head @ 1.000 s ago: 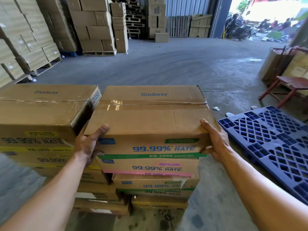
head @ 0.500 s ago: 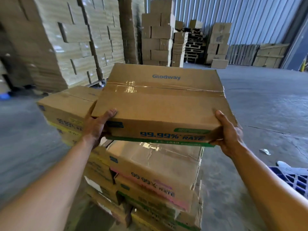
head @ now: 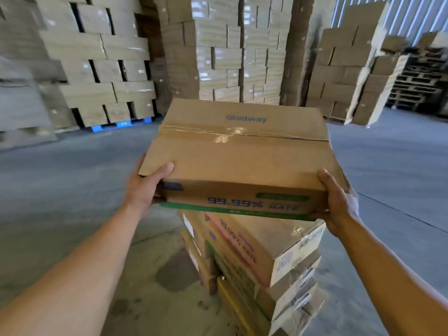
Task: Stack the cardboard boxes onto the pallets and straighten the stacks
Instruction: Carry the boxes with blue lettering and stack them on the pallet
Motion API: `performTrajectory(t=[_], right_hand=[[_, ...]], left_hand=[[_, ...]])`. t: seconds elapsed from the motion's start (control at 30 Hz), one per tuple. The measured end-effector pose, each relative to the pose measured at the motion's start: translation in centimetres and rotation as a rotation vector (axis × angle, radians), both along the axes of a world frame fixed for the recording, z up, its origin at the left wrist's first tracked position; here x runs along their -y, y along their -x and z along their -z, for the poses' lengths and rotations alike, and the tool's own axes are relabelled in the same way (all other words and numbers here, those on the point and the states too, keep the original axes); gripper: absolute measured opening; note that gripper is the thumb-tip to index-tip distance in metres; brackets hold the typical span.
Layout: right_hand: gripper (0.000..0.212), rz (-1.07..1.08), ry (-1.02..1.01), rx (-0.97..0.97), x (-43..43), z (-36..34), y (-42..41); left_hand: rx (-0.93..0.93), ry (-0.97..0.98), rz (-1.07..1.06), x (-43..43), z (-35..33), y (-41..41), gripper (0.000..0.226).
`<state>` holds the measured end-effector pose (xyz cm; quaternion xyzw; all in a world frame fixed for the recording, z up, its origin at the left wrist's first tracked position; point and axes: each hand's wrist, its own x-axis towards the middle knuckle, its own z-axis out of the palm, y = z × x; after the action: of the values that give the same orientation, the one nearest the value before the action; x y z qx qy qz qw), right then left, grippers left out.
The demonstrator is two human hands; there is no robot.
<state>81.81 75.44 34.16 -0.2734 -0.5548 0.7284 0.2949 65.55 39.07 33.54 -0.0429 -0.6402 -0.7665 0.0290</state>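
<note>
Both hands grasp one cardboard box (head: 242,156), holding it out in front at the middle of the view. The left hand (head: 143,187) clasps the near left corner: its thumb (head: 164,169) lies flat over the top edge, the palm presses against the left side, and the fingers run out of sight behind and under the box. The right hand (head: 339,202) grips the near right corner the same way, with the thumb (head: 324,177) laid up along the top edge and the fingers curled beneath the bottom, mostly hidden.

The box is shut with a strip of clear tape across its lid. "Glodway" is printed in blue on top, and "99.99% RATE" is on the near face above a green band.

It sits directly over a stack (head: 257,253) of similar cartons standing on the concrete floor (head: 72,178). The top carton of that stack carries a pink band, with green-banded and yellow-banded ones under it. Whether the held box touches that top carton cannot be told, as its lower edge covers the meeting point.

Behind, tall walls of brown cartons (head: 218,57) rise well apart from the hands, one of them on a blue pallet (head: 121,124). Empty wooden pallets (head: 417,86) are piled at far right, below a corrugated metal wall (head: 412,15).
</note>
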Motion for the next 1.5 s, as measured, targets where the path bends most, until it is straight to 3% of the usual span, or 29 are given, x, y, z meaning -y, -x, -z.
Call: performTrajectory(t=[0.13,0.33,0.43,0.6,0.77,0.9,1.13,1.33,1.5], right_hand=[[0.079,-0.094,-0.009,-0.002,2.8,0.6,-2.4],[0.079,-0.276,-0.02,0.02,9.3,3.0,-9.1],[0.082,-0.362,-0.029,0.041,13.2,5.2,-14.3],[0.102,-0.491,-0.076,0.104,18.9,8.4,-22.1],[0.064,-0.612,0.013,0.171,24.4,9.3,-27.5],[0.068,-0.735,0.02,0.239,27.8,10.6,-30.1],[0.068,-0.839,0.054,0.315,33.8,14.9,-35.1],[0.068,-0.862,0.004,0.342,42.4,18.6,-39.7],[0.069,-0.791,0.003,0.421,52.6,23.8,-44.5]], left_hand=[[0.009,-0.01,-0.1,4.0,0.0,-7.4,0.076],[0.034,-0.036,-0.281,12.0,1.4,-22.2,0.035],[0.08,-0.021,-0.391,15.7,3.1,-31.4,0.026],[0.192,-0.017,-0.558,20.8,5.0,-45.2,0.033],[0.262,-0.028,-0.714,24.3,5.7,-55.2,0.03],[0.312,0.001,-0.833,26.4,6.8,-61.2,0.048],[0.432,-0.033,-0.997,30.5,9.8,-69.6,0.07],[0.519,-0.121,-1.065,38.5,14.4,-74.5,0.071],[0.574,-0.085,-0.982,49.4,19.7,-77.4,0.065]])
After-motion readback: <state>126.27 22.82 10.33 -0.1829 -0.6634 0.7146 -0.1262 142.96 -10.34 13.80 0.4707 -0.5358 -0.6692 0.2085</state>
